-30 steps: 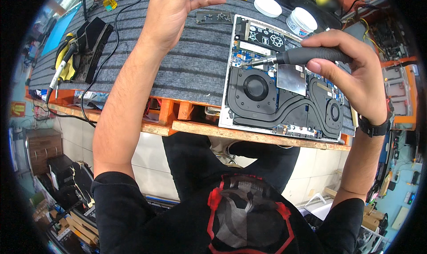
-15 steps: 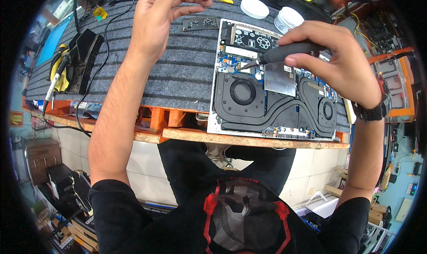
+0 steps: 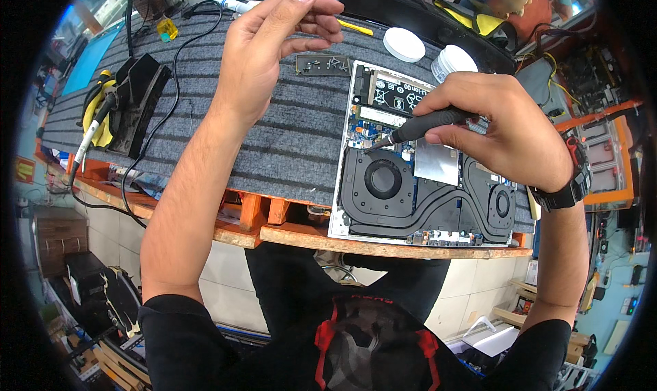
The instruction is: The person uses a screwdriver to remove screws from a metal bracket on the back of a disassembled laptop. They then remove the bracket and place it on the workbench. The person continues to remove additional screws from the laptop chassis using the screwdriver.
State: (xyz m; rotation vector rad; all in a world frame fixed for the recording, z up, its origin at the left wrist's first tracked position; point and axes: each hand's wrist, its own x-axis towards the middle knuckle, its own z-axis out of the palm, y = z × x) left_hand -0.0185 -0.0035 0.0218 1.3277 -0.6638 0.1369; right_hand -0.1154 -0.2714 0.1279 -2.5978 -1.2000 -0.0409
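In the head view, the opened laptop [image 3: 428, 185] lay on the striped grey mat [image 3: 274, 148] at the near edge of the bench, right of centre, its insides bared to the camera. The right hand [image 3: 489, 120] gripped a dark-handled screwdriver [image 3: 434, 122], thumb and fingers closed around the handle, which slanted down to the left. Its tip came to the upper edge of the left-hand fan [image 3: 382, 179], by the blue circuit board (whether it sat in a screw head was too small to tell). The left hand [image 3: 263, 52] hung over the mat, well apart from the laptop, fingers parted and loosely curled, with nothing visible between them. Just below it, a shallow tray [image 3: 320, 72] held loose screws [image 3: 333, 63]; a white lid [image 3: 404, 44] and a white tub [image 3: 453, 62] stood beyond the laptop. The step in hand looked like screw work at the fan's corner. The next move, by my judgement, called for a squarely seated tip, the shaft brought more upright, and light, steady turning, with the free left hand available to brace the chassis.
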